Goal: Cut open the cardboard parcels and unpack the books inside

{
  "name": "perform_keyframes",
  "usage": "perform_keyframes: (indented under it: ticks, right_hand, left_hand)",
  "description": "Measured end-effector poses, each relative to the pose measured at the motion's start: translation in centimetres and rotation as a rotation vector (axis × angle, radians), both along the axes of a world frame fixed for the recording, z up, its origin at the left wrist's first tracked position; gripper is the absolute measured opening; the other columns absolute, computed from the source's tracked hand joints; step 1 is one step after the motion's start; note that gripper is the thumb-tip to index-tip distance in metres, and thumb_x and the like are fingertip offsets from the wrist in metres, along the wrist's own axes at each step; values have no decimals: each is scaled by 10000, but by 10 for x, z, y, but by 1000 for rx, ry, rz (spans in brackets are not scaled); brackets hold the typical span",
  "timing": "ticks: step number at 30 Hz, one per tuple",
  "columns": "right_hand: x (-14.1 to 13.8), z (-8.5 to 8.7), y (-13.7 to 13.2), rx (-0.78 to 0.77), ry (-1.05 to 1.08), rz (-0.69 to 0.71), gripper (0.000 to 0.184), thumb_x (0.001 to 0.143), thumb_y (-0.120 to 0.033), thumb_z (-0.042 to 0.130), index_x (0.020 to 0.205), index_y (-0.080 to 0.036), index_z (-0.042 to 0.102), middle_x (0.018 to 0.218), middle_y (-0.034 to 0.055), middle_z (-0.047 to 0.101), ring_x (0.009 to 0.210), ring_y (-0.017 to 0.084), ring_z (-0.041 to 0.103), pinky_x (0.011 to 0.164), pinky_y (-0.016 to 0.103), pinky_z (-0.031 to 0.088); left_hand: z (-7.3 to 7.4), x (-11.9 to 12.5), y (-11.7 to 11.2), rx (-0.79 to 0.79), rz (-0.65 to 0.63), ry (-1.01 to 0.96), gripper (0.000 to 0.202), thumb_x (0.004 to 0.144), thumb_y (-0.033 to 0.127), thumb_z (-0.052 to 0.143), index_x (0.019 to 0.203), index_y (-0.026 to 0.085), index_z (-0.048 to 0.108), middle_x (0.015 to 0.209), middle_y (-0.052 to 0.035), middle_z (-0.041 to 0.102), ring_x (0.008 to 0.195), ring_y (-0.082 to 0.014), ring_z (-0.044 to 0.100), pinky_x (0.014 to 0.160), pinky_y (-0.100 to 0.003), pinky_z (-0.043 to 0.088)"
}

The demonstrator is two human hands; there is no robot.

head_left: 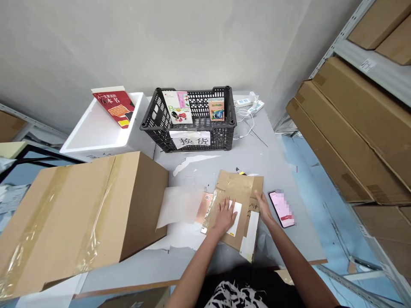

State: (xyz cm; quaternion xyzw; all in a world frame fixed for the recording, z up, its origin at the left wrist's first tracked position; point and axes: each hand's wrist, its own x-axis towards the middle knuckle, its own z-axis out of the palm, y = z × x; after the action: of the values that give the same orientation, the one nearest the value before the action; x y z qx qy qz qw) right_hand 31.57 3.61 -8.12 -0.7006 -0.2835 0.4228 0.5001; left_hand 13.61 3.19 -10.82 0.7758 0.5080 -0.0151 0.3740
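A flat brown cardboard parcel point(238, 188) with clear tape and a white label lies on the grey table near the front edge. My left hand point(225, 214) rests flat on it, fingers spread over the label. My right hand point(263, 206) lies on the parcel's right side, its fingers stretched out along the cardboard. A sheet of translucent white wrapping point(180, 206) and a pinkish book point(204, 208) stick out from the parcel's left end. A phone point(281, 208) lies just right of my right hand.
A large taped cardboard box point(80, 214) fills the left. Behind stand a black plastic crate point(192, 124) holding books and a white foam box point(99, 130) with a red book. Shelves with flat cartons point(353, 128) rise on the right. A power strip point(250, 102) lies at the back.
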Motion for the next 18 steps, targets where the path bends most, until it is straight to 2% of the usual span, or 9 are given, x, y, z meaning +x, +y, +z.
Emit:
perform_keyframes:
  ticks: [2,4,8,10,11,13,15,17,18]
  right_hand:
    - [3,2,-7,-36,2,-2,518,680,-516,632,1070,-177,599,907,84,722,779,234,683,702,393,549]
    - [6,9,-13,-32,26,-15,510,699,-483,632,1111,-188,577,953,85,715,822,226,679,732,389,548]
    - [10,29,-15,74,152,-161,480,745,-451,618,1168,-241,527,1042,62,694,916,202,667,772,370,551]
    - [11,36,-10,135,202,-282,485,742,-443,624,1179,-267,505,1066,42,681,954,191,655,805,381,549]
    - [10,37,-6,162,222,-344,492,738,-438,627,1184,-279,493,1086,33,671,980,185,646,835,391,541]
    - [5,34,4,197,259,-455,515,726,-431,628,1196,-302,463,1124,16,650,1026,177,627,891,418,518]
    - [-2,25,15,197,267,-519,537,739,-448,593,1228,-318,416,1152,11,634,1051,178,617,913,447,502]
    - [-9,13,25,149,185,-444,536,795,-495,481,1282,-309,359,1187,36,614,1075,181,606,907,454,500]
    - [-11,7,29,112,122,-371,537,819,-517,413,1302,-292,344,1201,55,606,1083,183,603,893,446,505]
  left_hand:
    - [-1,-6,-2,36,23,-34,580,898,290,373,1449,130,289,1531,-207,204,1426,-322,152,1111,-577,189]
    - [6,-13,-6,117,120,-99,586,897,272,362,1453,113,263,1526,-207,228,1426,-301,173,1114,-537,235]
    - [28,-27,-22,392,477,-177,589,916,308,349,1459,134,199,1515,-195,237,1429,-286,164,1129,-535,215]
    - [35,-29,-28,420,687,-189,676,898,393,422,1460,136,149,1512,-212,205,1427,-306,151,1128,-548,204]
    - [36,-29,-29,380,787,-213,743,876,434,467,1460,136,116,1509,-223,193,1421,-311,171,1123,-537,230]
    - [34,-27,-23,200,942,-337,848,838,480,530,1456,142,58,1483,-242,236,1370,-301,307,1067,-481,358]
    - [28,-25,-7,-34,1001,-547,839,834,471,547,1449,154,73,1417,-233,367,1252,-267,479,961,-405,474]
    - [21,-27,17,-198,1004,-724,766,842,444,548,1439,165,156,1320,-192,502,1133,-235,579,888,-355,517]
    - [18,-29,30,-233,1010,-769,737,846,431,548,1435,168,194,1284,-173,543,1100,-225,598,876,-343,522]
